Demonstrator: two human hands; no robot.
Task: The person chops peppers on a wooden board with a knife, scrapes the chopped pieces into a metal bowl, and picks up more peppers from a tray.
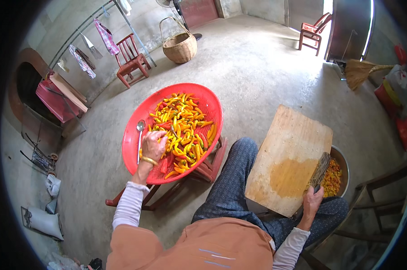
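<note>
My left hand (154, 145), with a gold-coloured bangle at the wrist, reaches into a red plastic basket tray (130, 158). Its fingers are bent over a heap of yellow, orange and red chili peppers (186, 135); whether they pinch one is hidden. Left of that hand lies a metal spoon (141, 126). My right hand (313, 202) grips the dark handle of a cleaver (319, 170), its blade at the right edge of a wooden cutting board (291, 145). The board has a wet, stained patch. Beside it a metal basin (346, 175) contains chopped peppers (331, 179).
The tray rests on a red wooden chair (212, 168). Farther off are another wooden chair (132, 64), a wicker basket (179, 47) and a small armchair (313, 33) by the doorway. A straw broom (358, 72) leans at right. Wooden chair frames (375, 199) stand at lower right.
</note>
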